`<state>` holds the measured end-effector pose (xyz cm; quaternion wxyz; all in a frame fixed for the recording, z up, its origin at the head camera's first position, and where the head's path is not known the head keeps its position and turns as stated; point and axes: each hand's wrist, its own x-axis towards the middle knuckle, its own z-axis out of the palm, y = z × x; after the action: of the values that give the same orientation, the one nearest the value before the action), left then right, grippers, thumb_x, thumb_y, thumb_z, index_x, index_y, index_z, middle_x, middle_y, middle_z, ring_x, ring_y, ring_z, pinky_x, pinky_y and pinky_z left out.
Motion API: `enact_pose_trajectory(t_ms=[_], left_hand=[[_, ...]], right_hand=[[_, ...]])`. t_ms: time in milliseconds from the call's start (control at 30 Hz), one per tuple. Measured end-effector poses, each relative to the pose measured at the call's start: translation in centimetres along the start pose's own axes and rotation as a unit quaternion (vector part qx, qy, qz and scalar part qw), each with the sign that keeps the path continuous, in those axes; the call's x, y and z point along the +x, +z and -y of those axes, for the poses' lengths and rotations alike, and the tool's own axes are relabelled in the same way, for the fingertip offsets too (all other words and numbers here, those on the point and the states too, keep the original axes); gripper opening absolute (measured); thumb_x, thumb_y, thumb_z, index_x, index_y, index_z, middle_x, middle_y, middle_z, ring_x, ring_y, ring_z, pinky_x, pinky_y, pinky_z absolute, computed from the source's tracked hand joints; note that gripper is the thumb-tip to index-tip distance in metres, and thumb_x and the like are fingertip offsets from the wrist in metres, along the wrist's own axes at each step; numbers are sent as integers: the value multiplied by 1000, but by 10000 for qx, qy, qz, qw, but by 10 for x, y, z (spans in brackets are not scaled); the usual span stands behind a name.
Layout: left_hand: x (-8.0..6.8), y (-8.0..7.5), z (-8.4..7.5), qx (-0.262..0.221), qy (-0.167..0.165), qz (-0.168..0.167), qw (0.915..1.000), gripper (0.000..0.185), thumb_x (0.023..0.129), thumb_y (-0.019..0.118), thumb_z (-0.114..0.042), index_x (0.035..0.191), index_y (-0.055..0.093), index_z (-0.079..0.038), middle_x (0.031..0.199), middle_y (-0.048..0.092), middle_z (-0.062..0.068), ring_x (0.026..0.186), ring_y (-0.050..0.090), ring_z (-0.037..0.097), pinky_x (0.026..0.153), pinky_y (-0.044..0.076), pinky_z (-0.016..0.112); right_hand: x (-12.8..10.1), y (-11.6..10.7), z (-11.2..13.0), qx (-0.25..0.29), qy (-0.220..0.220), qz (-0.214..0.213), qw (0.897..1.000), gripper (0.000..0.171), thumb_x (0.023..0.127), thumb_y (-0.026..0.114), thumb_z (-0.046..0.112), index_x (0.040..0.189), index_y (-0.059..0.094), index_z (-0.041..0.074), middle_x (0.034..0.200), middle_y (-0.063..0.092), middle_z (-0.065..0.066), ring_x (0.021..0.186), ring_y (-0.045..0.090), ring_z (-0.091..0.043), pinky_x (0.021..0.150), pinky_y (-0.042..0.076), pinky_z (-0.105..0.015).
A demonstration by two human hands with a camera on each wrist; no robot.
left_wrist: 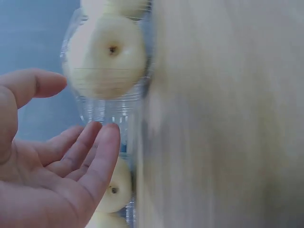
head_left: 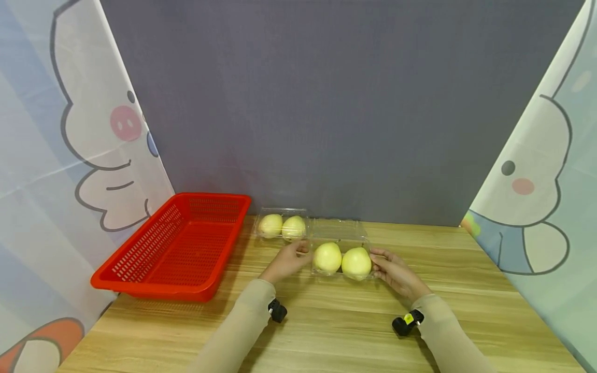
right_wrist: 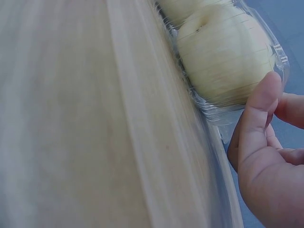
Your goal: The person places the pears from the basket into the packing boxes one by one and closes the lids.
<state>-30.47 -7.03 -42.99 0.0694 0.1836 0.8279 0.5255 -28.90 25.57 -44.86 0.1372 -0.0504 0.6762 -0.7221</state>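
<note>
A clear plastic fruit box (head_left: 342, 272) with two pale yellow pears (head_left: 328, 257) is between my hands, its clear lid (head_left: 338, 228) raised at the back. With thumb and fingertip, my right hand (head_left: 395, 272) pinches the box's right end; in the right wrist view the thumb (right_wrist: 266, 95) lies at its corner. My left hand (head_left: 288, 261) is beside the left end, thumb and fingers spread apart and holding nothing. Behind that hand, a second clear box (head_left: 305, 213) holds two more pears (head_left: 271, 226). The left wrist view shows the nearer pear (left_wrist: 107, 57) through the plastic.
A red slotted basket (head_left: 210, 290) stands on the left of the wooden table (head_left: 336, 331), with no items visible inside. A dark grey backdrop (head_left: 298, 103) rises close behind the boxes. Printed cloth panels (head_left: 527, 207) flank both sides.
</note>
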Motion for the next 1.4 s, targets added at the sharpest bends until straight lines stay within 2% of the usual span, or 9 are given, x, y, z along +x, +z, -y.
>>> enact_pose_trajectory(t_ms=[133,333,467,567,700,867,1067,1367,1400], left_hand=[[-1,3,5,-426,-289,77,9986,57,100,62,-25,147,46,2,133,55,20,112,61,33,86,56,41],[-1,8,9,-1084,-399,129,9932,57,100,61,-22,145,44,9,132,56,25,109,64,33,88,56,40],[-1,12,9,-1721,-551,148,9834,56,101,58,-15,146,40,12,129,59,24,107,64,29,92,54,39],[-1,13,8,-2163,-680,149,9738,54,101,57,-10,148,38,11,134,54,24,103,62,22,93,53,37],[-1,13,8,-2575,-811,134,9628,53,101,57,-6,148,38,10,137,51,24,97,61,17,89,54,31],[1,14,9,-2814,-913,136,9551,54,100,58,-4,148,38,10,117,58,18,89,61,15,81,54,26],[2,14,9,-2982,-988,123,9493,53,99,58,-2,148,39,10,108,59,14,85,61,15,79,55,24],[3,16,9,-3062,-982,112,9468,53,99,57,0,147,39,11,106,59,13,84,61,14,79,55,23],[3,16,9,-3073,-985,113,9464,52,99,58,0,147,40,11,106,59,13,85,61,14,79,55,24]], right_hand=[[1,-1,-3,-31,17,-32,10000,57,107,50,16,148,22,-12,103,50,-4,80,51,-6,68,50,-17],[1,-1,-4,-40,48,-78,9999,55,107,50,15,147,23,-11,102,50,-4,79,50,-6,67,50,-17],[1,0,-3,-43,48,-98,9999,55,106,51,16,147,24,-11,102,50,-4,79,51,-6,68,50,-17],[1,1,-2,-86,24,-46,9999,56,107,50,16,147,23,-11,103,50,-4,80,50,-6,69,50,-17],[1,1,1,-87,19,18,10000,57,107,49,16,148,22,-12,103,50,-3,80,50,-6,69,50,-17],[1,0,2,-60,38,-15,10000,57,107,50,16,147,21,-12,101,51,-3,80,51,-5,69,51,-17],[4,2,4,-317,74,-258,9991,58,105,52,15,146,21,-13,105,52,-5,84,54,-8,74,52,-20],[14,1,11,-1098,67,-774,9909,61,107,48,22,148,26,-17,124,50,-15,98,53,-14,85,51,-23],[16,1,12,-1113,74,-795,9906,61,107,46,23,148,25,-17,129,49,-19,104,54,-19,90,50,-25]])
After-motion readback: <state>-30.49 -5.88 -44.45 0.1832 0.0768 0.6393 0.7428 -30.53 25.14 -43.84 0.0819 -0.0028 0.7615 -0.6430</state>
